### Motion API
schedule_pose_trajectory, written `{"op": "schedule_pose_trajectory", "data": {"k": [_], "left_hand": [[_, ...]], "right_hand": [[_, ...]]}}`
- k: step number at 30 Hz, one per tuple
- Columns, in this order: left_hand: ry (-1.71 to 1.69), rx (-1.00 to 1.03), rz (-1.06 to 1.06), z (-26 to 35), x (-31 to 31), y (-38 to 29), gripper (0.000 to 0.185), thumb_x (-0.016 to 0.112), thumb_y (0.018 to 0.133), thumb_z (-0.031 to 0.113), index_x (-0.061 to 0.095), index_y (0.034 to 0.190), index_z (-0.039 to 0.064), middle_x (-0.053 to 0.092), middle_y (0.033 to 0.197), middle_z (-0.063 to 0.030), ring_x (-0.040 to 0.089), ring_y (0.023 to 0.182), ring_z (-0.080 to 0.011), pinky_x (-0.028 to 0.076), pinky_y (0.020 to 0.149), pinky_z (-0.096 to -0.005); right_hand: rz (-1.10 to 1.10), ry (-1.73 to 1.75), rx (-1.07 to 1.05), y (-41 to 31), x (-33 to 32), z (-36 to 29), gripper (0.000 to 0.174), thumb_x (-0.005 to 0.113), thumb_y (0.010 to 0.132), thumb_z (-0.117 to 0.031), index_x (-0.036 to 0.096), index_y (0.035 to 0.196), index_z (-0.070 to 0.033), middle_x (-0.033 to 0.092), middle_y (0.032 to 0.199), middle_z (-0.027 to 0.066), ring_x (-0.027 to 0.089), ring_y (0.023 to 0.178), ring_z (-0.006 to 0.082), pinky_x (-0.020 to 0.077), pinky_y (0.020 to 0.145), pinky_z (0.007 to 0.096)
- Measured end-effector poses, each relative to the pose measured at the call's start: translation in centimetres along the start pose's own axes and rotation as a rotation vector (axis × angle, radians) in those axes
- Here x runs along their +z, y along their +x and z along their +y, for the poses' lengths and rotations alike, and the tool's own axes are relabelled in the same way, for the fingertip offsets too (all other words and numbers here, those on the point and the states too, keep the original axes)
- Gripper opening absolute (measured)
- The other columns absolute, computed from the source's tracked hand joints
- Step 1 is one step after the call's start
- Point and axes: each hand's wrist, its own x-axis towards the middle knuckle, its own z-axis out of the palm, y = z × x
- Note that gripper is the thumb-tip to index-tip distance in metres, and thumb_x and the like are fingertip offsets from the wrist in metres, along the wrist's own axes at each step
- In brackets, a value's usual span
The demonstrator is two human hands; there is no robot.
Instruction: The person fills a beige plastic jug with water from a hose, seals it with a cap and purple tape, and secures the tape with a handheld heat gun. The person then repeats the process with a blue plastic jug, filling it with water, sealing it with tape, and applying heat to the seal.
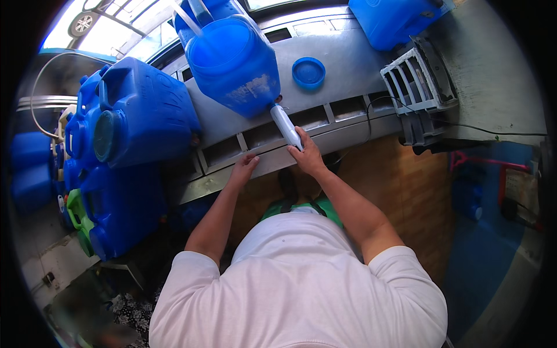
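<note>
My right hand (pixel 308 153) grips a white handheld heat gun or dryer-like tool (pixel 286 125), whose exact kind I cannot tell. The tool's far end is at the lower corner of a large blue plastic container (pixel 235 65) with a wide open mouth, standing on the metal counter. My left hand (pixel 244 168) is at the counter's front edge, its fingers slightly bent, holding nothing. Beyond the tool, a round blue lid (pixel 308 73) lies on the counter. A clear tube or stream (pixel 187 18) slants into the container's mouth.
Several blue jugs (pixel 143 113) stand stacked at the left, with a green jug (pixel 76 209) below. A blue jug (pixel 394 21) stands at the back right. A white slatted rack (pixel 411 82) and a dark cable (pixel 483 129) are at the right. The metal counter (pixel 352 48) has recessed slots along its front.
</note>
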Motion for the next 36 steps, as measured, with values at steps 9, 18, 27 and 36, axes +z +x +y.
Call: {"op": "schedule_pose_trajectory", "data": {"k": [9, 18, 27, 36], "left_hand": [[0.022, 0.12, -0.013, 3.3, 1.1, -0.7, 0.052, 0.069, 0.092, 0.04, 0.058, 0.131, 0.007, 0.065, 0.107, -0.0004, 0.058, 0.094, -0.01, 0.044, 0.082, -0.0289], [0.09, 0.12, -0.005, 7.7, 4.4, 0.8, 0.054, 0.068, 0.094, 0.036, 0.056, 0.132, -0.001, 0.066, 0.118, -0.0106, 0.061, 0.108, -0.0169, 0.048, 0.093, -0.0307], [-0.086, 0.237, 0.521, 12.1, -1.9, 1.4, 0.043, 0.07, 0.094, 0.033, 0.064, 0.12, 0.0, 0.066, 0.094, -0.0034, 0.06, 0.081, -0.0112, 0.05, 0.073, -0.027], [-0.109, 0.957, 0.803, 36.3, -17.0, 5.5, 0.066, 0.064, 0.093, 0.053, 0.059, 0.127, -0.004, 0.065, 0.089, -0.0052, 0.058, 0.08, -0.0105, 0.048, 0.076, -0.026]], "right_hand": [[-0.068, 0.019, -0.017, 4.6, -5.3, 0.5, 0.069, 0.071, 0.085, -0.028, 0.044, 0.144, -0.004, 0.057, 0.134, 0.0203, 0.058, 0.122, 0.0332, 0.0439, 0.103, 0.039], [-0.311, 0.399, 0.363, 5.2, -16.6, 0.6, 0.063, 0.07, 0.086, -0.031, 0.049, 0.142, -0.009, 0.06, 0.103, 0.0089, 0.057, 0.075, 0.013, 0.0481, 0.062, 0.028], [-0.08, 0.983, 0.055, 0.0, -43.1, -1.4, 0.085, 0.068, 0.083, -0.014, 0.025, 0.156, -0.016, 0.053, 0.125, 0.0164, 0.056, 0.079, 0.0184, 0.0507, 0.068, 0.0306], [0.174, 0.911, -0.024, 5.4, -52.5, 2.2, 0.062, 0.066, 0.094, -0.02, 0.039, 0.149, -0.013, 0.058, 0.119, 0.0075, 0.061, 0.085, 0.0123, 0.0538, 0.065, 0.0249]]}}
